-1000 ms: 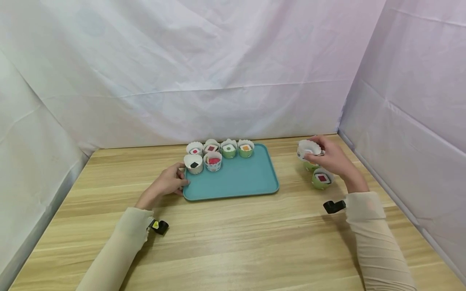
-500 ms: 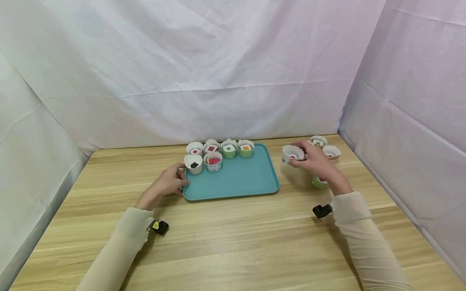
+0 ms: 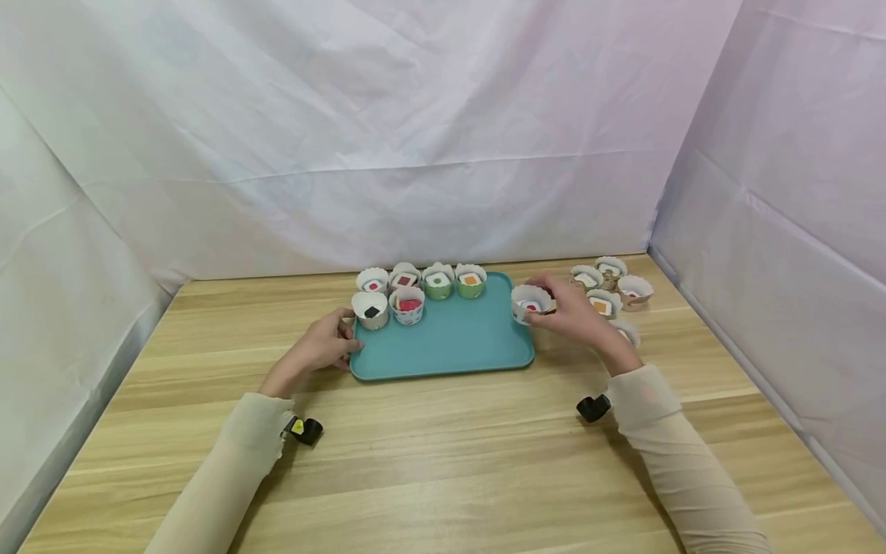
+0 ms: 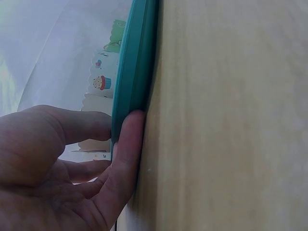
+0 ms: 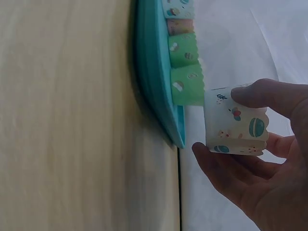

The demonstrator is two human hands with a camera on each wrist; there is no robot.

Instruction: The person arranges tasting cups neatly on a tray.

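Observation:
My right hand (image 3: 571, 308) holds a white paper baking cup (image 3: 531, 305) at the right edge of the teal tray (image 3: 457, 338). In the right wrist view, thumb and fingers pinch the printed cup (image 5: 233, 118) by its sides, raised above the tray's level. A white piece with a red centre lies inside it. My left hand (image 3: 325, 342) grips the tray's left rim; the left wrist view shows the teal rim (image 4: 132, 62) between thumb and fingers. On the tray, a back row of several filled cups includes a green one (image 3: 471, 282). Two more, a white cup (image 3: 370, 311) and a blue-patterned cup (image 3: 407, 306), stand in front.
Several filled cups cluster right of my right hand, among them a brown cup (image 3: 634, 292) and one with an orange-centred piece (image 3: 602, 305). White cloth (image 3: 415, 154) hangs behind the wooden table (image 3: 415, 469) and along both sides.
My right hand has carried the white cup leftward from the cluster to the tray's right edge, uncovering the other cups there. The left hand stays on the tray's rim.

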